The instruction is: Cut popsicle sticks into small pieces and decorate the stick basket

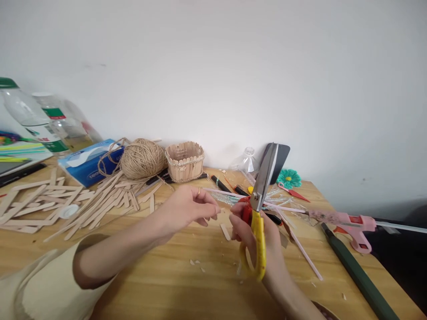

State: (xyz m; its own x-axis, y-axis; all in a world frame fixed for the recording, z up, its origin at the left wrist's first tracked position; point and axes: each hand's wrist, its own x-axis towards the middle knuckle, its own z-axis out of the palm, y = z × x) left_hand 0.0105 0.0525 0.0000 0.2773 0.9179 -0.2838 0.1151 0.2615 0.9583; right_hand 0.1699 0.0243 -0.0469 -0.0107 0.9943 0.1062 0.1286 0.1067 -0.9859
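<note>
My right hand (248, 233) is wrapped round a pair of scissors (259, 222) with yellow and red handles. The blades point up and look closed together. To its left, my left hand (195, 205) has thumb and fingertips pinched together, a ring on one finger. Whatever lies in that pinch, if anything, is too small to make out. The two hands face each other just above the table, with a small gap between the fingertips. Below that gap lies a short piece of wooden craft stick (225, 232), with small wood chips around it.
Craft sticks (96, 204), a twine ball (143, 159), a tissue pack (91, 162) and a small stick basket (185, 162) are at left and centre. A pink glue gun (350, 223), a teal flower (289, 178) and a dark green bar (358, 273) lie at right.
</note>
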